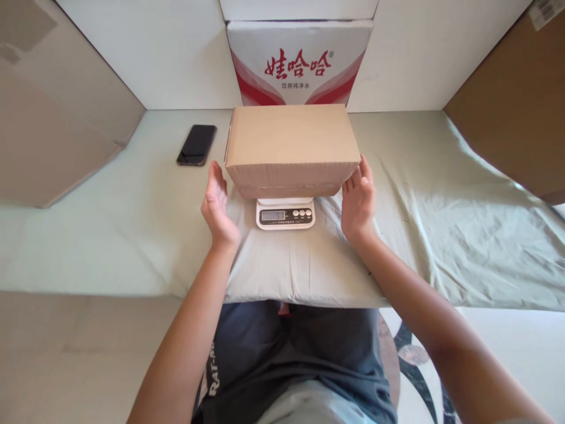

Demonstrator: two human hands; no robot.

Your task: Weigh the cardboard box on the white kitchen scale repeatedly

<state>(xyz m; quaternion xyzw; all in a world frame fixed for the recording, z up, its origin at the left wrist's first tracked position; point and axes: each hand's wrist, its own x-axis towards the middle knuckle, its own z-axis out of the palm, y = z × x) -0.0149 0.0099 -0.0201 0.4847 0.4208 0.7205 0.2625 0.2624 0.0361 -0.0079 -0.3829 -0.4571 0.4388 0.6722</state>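
A plain brown cardboard box rests on a small white digital scale, whose display and buttons face me. My left hand is flat and open just beside the box's left side, a small gap between them. My right hand is open at the box's right lower corner, fingertips at or very near the cardboard. Neither hand holds anything.
A black phone lies to the left of the box on the pale green cloth. A white and red printed carton stands behind the box. Brown cardboard panels lean at the left and at the right.
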